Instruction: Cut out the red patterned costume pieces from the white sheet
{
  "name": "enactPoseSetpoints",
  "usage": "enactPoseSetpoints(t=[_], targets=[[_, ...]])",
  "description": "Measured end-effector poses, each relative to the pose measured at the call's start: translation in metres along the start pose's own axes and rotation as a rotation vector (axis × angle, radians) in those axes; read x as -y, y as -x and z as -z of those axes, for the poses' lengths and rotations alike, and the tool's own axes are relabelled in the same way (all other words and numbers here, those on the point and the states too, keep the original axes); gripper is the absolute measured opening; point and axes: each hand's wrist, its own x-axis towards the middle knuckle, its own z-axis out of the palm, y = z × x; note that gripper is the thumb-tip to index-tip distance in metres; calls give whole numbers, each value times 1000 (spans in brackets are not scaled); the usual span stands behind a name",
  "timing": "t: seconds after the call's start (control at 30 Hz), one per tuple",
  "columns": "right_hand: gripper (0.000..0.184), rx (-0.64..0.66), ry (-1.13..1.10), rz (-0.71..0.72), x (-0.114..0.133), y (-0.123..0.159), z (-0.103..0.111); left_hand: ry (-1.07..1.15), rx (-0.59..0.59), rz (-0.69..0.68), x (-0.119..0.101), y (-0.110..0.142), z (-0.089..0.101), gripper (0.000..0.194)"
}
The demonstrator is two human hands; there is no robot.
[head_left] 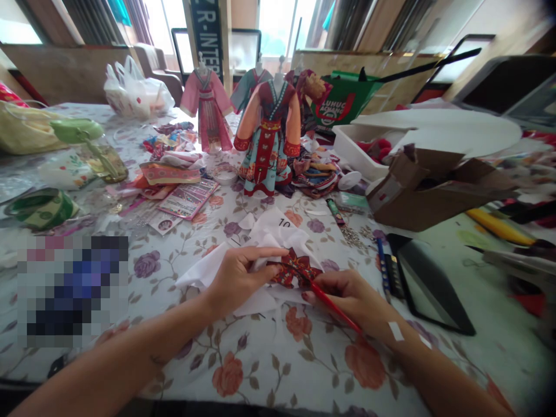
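Left hand pinches the red patterned cloth at its edge, over white sheeting on the desk, seemingly to steady it; right hand grips a red-handled tool, tip against the cloth.

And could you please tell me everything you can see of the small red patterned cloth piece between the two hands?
The small red patterned cloth piece looks like woven fabric, with dark, white and orange-yellow motifs and a pointed upper edge. It lies over crumpled white material above the floral tablecloth. The left grip pinches its left side, partly hiding it; the dark end of a slim red-handled tool, in the right grip, reaches across it.
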Motion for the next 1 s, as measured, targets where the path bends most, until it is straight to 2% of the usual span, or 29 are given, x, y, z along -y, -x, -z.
enactPoseSetpoints(t=[0.67,1.0], targets=[[40,3,-113,-15,2,3,-6,6,-27,-10,-2,1,0,32],[41,-3,-101,-14,6,3,-6,-7,-33,-2,-2,0,0,31]])
